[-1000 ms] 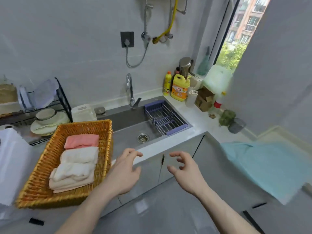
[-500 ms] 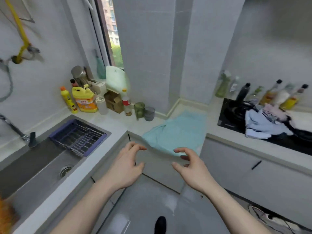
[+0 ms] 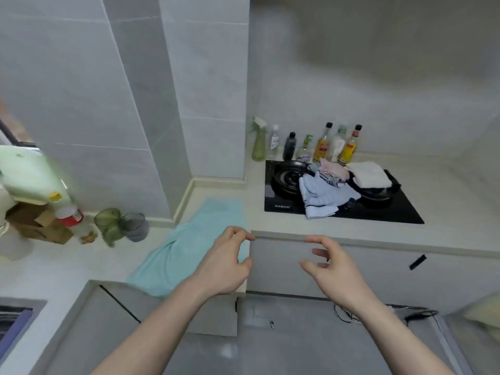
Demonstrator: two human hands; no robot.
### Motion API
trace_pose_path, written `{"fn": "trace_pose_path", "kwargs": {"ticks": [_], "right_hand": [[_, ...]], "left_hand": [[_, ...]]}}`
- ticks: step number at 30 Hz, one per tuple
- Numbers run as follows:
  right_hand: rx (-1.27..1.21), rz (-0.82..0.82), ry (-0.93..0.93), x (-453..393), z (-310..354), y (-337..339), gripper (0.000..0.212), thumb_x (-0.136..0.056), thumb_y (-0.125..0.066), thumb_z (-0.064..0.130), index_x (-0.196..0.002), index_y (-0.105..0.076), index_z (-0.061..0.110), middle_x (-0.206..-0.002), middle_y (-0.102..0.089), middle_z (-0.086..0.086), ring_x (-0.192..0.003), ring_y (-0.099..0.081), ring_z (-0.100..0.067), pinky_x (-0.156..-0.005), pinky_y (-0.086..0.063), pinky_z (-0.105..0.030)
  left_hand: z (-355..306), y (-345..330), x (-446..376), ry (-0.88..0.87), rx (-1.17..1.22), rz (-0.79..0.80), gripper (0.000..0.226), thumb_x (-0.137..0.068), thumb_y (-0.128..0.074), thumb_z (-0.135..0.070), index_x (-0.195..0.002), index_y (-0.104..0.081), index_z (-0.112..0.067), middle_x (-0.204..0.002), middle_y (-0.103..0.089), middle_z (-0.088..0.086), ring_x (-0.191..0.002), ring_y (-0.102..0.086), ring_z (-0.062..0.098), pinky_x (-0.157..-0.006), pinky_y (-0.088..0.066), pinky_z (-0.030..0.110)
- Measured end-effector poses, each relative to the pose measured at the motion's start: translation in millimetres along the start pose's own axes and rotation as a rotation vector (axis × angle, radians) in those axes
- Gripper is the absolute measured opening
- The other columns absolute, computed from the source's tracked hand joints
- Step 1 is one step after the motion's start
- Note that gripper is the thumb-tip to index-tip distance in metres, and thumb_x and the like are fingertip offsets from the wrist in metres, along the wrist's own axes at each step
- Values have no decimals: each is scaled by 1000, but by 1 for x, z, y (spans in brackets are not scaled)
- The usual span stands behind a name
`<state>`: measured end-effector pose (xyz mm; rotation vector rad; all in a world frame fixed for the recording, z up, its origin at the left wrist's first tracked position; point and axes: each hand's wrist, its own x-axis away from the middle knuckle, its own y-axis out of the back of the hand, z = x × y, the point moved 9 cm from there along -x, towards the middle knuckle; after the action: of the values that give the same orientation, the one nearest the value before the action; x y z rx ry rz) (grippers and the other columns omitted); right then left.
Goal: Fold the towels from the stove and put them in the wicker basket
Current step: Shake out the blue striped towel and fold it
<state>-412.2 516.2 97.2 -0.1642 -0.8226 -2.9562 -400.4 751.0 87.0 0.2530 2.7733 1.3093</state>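
Note:
A heap of towels lies on the black stove (image 3: 400, 209) at the back right: a light blue towel (image 3: 322, 196) in front, a pink towel (image 3: 334, 170) behind it and a folded white towel (image 3: 369, 174) to the right. A teal towel (image 3: 194, 244) is spread on the counter corner. My left hand (image 3: 224, 263) hovers over the teal towel's near right edge, fingers loosely curled, holding nothing. My right hand (image 3: 332, 266) hovers in front of the cabinet below the stove, also loosely curled and holding nothing. The wicker basket is out of view.
Several bottles (image 3: 322, 144) and a green spray bottle (image 3: 258, 142) stand behind the stove. Two cups (image 3: 120, 226), a cardboard box (image 3: 38, 223) and a pale green jug (image 3: 29, 177) crowd the left counter. The sink corner (image 3: 13, 318) shows at bottom left.
My view has swung right from the sink and basket to the stove corner. Both hands stayed raised, loosely curled and holding nothing, and are now nearer the teal towel and the stove counter.

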Motion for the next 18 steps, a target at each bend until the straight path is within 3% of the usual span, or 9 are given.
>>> {"fn": "trace_pose_path", "kwargs": {"ticks": [4, 8, 14, 18], "right_hand": [[-52, -79, -79, -15, -29, 42, 36, -89, -73, 25, -116, -59, 44, -119, -54, 20, -115, -60, -7, -78, -44, -18], [-71, -155, -91, -40, -49, 83, 36, -89, -73, 26, -113, -59, 47, -122, -56, 18, -117, -56, -2, -84, -44, -21], [-68, -176, -73, -88, -85, 146, 36, -89, -72, 23, -113, -59, 46, -128, -52, 20, -120, -52, 1, -93, -48, -24], [-26, -145, -57, -128, -112, 193, 36, -87, -72, 27, -115, -59, 45, -127, -52, 21, -116, -53, 3, -95, -52, -30]], "left_hand": [[-32, -32, -57, -58, 10, 117, 44, -91, -61, -24, -134, -53, -29, -140, -40, -12, -127, -46, 13, -110, -38, 29], [-60, -68, -121, -77, 52, 206, 43, -90, -64, -25, -132, -55, -30, -139, -40, -12, -126, -49, 15, -108, -41, 30], [-86, -141, -224, 123, 221, 346, 42, -93, -68, -26, -134, -58, -26, -143, -40, -5, -102, -59, 12, -79, -45, 21], [-85, -187, -288, 262, 261, 354, 55, -89, -72, -24, -141, -56, -20, -145, -51, 3, -118, -55, 16, -93, -43, 25]]}}
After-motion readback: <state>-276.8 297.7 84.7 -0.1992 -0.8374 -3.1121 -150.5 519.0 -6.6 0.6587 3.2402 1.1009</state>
